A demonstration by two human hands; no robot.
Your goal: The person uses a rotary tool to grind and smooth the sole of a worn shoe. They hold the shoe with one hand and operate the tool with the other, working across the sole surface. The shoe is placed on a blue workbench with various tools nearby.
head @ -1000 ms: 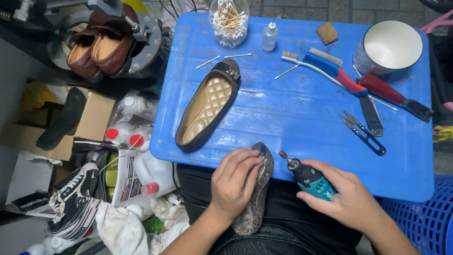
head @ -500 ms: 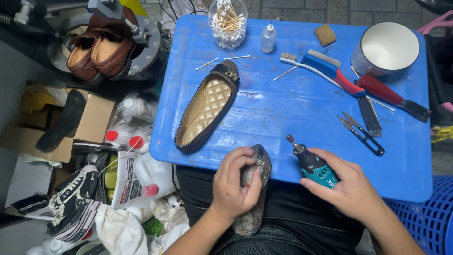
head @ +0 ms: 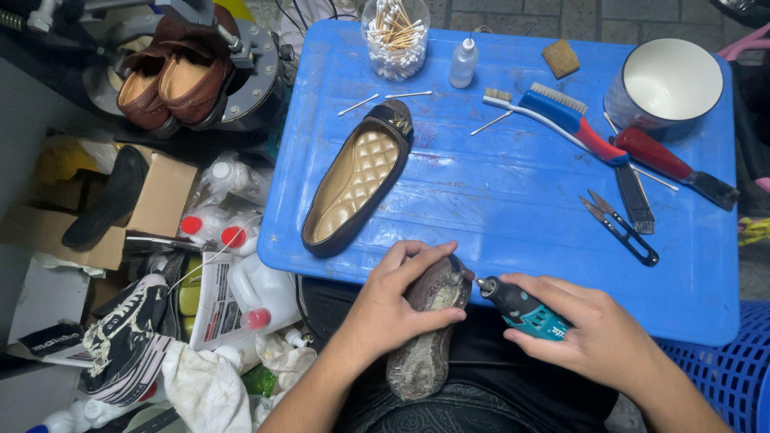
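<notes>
Teal rotary tool (head: pixel 525 311) in right hand (head: pixel 597 333); left hand (head: pixel 393 309) grips worn sole (head: pixel 425 337), partly hiding it.

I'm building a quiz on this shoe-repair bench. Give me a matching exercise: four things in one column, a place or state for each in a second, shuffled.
1. rotary tool
2. worn shoe sole
3. quilted flat shoe
4. cotton swab jar

A. lying insole-up on the blue table
B. gripped in the right hand
C. at the table's far edge
D. held under the left hand, on the lap

Pairs: 1-B, 2-D, 3-A, 4-C
</notes>
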